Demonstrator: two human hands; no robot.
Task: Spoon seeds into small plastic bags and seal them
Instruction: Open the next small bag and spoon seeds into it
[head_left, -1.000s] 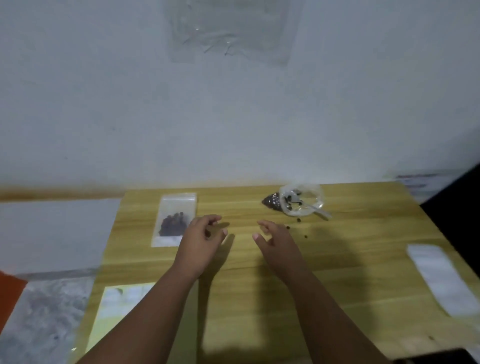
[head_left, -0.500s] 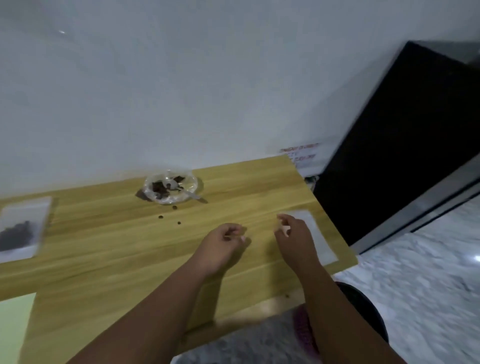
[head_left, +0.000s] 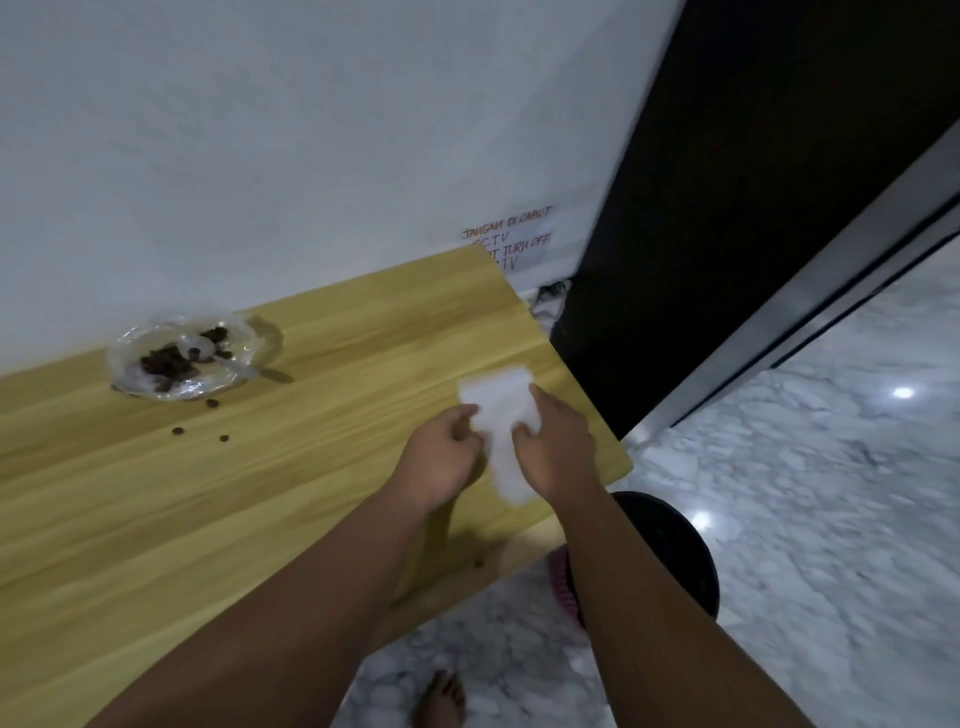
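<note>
The right hand (head_left: 556, 447) holds the small plastic bags (head_left: 498, 400). Its fingers are curled over their right side and its thumb is tucked in against the white plastic. The left hand (head_left: 447, 457) meets the same bags from the other side, with its fingers curled in a narrow pinch at their left edge. Motion blur softens both grips. The bags form a pale, flat oblong that lies on the wooden table (head_left: 260, 493) and runs from between the two hands out toward the wall. Just right of the bags the table ends at its right-hand corner.

Well to the left of the bags, near the wall, a clear plastic dish (head_left: 130, 364) holds dark seeds (head_left: 166, 361). A clear spoon (head_left: 244, 369) rests in the dish with its handle pointing toward the bags. A few loose seeds (head_left: 211, 402) lie on the wood between the dish and the bags.

Beyond the bags, a notice in red handwriting (head_left: 509, 239) is fixed low on the white wall. Nearer than the bags, below the table's edge, a black round stool (head_left: 670, 551) stands on the marble floor (head_left: 831, 519), and a bare foot (head_left: 441, 696) shows on the floor at the bottom.
</note>
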